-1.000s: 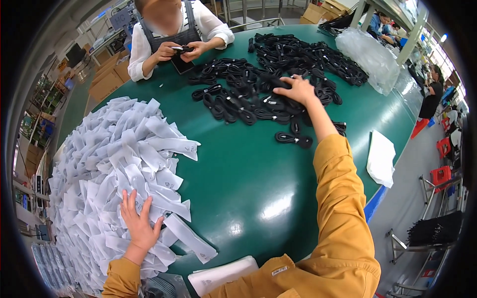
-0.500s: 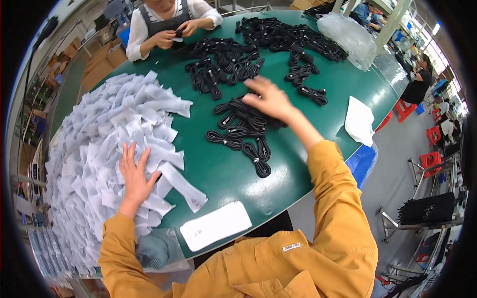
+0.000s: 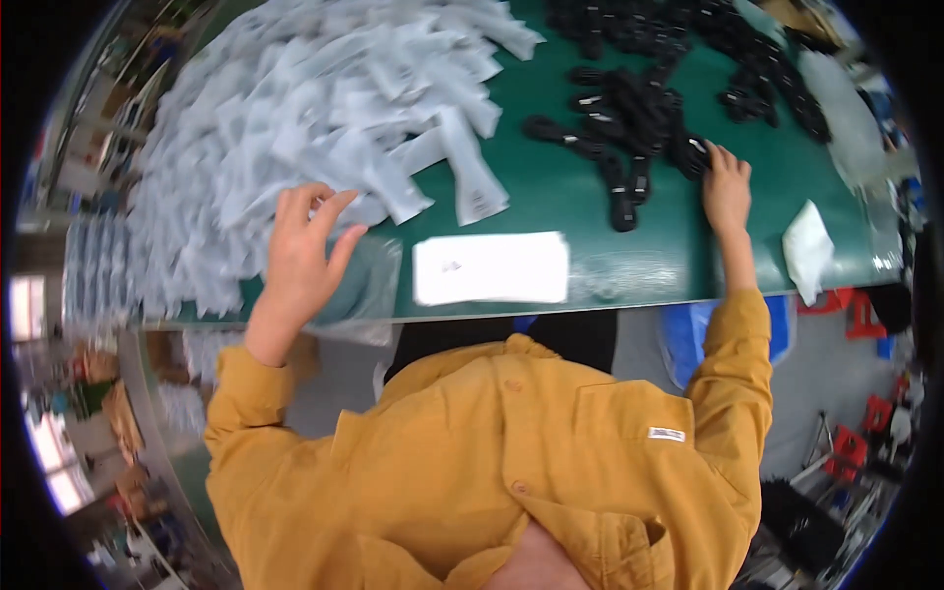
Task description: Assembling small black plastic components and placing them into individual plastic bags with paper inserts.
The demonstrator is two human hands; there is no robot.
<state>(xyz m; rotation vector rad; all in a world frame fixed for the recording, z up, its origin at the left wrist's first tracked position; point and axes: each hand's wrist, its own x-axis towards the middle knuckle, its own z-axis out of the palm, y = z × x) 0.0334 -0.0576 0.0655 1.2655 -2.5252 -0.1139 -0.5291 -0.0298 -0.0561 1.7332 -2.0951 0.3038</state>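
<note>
My left hand (image 3: 305, 258) hovers at the near edge of a heap of frosted white sleeves (image 3: 339, 118), its fingers curved and apart, with nothing in it. A clear plastic bag (image 3: 366, 285) lies beside it. To the right, my right hand (image 3: 728, 192) has its fingers closed at the end of a coiled black cable (image 3: 690, 155), on the right side of a small cable pile (image 3: 629, 108). Its fingertips are partly hidden and slightly blurred. Between my hands, near the table edge, a stack of white paper slips (image 3: 492, 268) lies flat.
More black cables (image 3: 757, 49) lie farther back on the green table (image 3: 536, 182). A crumpled white bag (image 3: 808, 251) sits at the right edge, with clear plastic (image 3: 844, 118) beyond. Below the edge are a blue bag (image 3: 683, 339) and red stools (image 3: 865, 315).
My view has tipped down toward my body, so the co-worker is out of sight. My right hand has gone from above the cables to their right side. My left hand has drawn back off the sleeves.
</note>
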